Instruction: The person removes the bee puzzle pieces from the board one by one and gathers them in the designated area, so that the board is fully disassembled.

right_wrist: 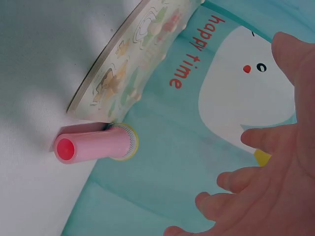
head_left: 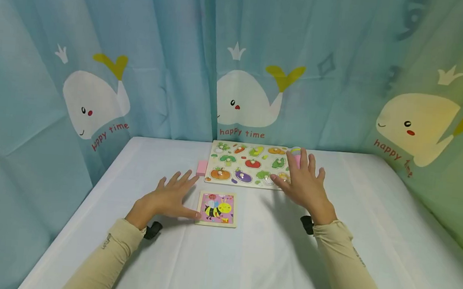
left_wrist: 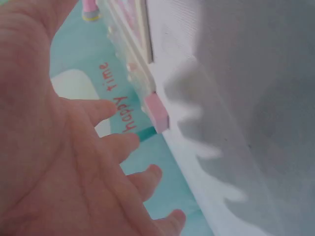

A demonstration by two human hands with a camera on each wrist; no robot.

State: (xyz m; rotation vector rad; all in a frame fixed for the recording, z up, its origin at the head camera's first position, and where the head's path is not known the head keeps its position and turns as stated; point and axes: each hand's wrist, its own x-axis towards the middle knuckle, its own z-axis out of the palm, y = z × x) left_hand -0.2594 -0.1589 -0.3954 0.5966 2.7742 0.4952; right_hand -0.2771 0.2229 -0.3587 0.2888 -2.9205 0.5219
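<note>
My left hand hovers over the table with its fingers spread and nothing in it. Its thumb tip overlaps the left edge of a square bee puzzle in the head view. Beyond those fingers lies a pink block, seen also in the left wrist view. Likewise spread and holding nothing, my right hand is above the right end of a vegetable puzzle board and hides part of it. A pink cylinder with a striped, yellow-rimmed end lies beside that board, partly behind the right fingers in the head view.
A white cloth covers the table. Blue curtains printed with whales hang along its back and sides, close behind the vegetable board. Dark wrist cameras sit under both wrists.
</note>
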